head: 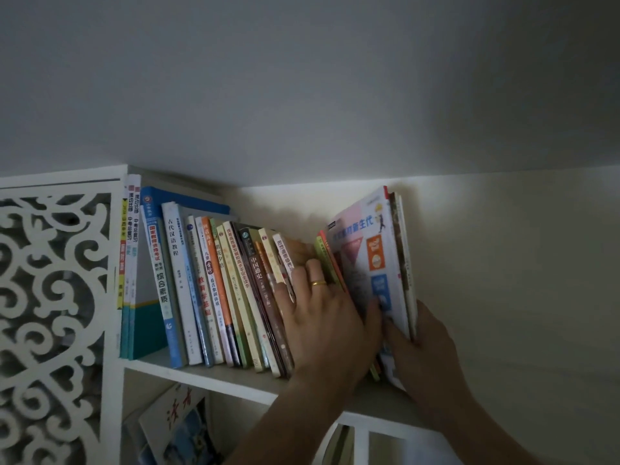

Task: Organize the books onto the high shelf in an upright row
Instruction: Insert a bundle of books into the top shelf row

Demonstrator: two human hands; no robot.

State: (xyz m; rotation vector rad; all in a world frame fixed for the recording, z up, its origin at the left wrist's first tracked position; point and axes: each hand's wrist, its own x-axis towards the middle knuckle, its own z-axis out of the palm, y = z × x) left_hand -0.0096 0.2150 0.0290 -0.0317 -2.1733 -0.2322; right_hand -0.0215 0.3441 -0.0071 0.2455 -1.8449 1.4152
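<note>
While pressed between both hands, colourful thin books [365,263], leaning rightward.

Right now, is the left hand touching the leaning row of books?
Touching. The head view shows the left hand laid flat, fingers pressed against the spines at the right end of the row of books.

The white high shelf [214,375] carries a row of books [214,290] standing spine-out and leaning slightly left from its left end wall, and just right of them a few thin books [372,256] tilted right on the same board.
</note>
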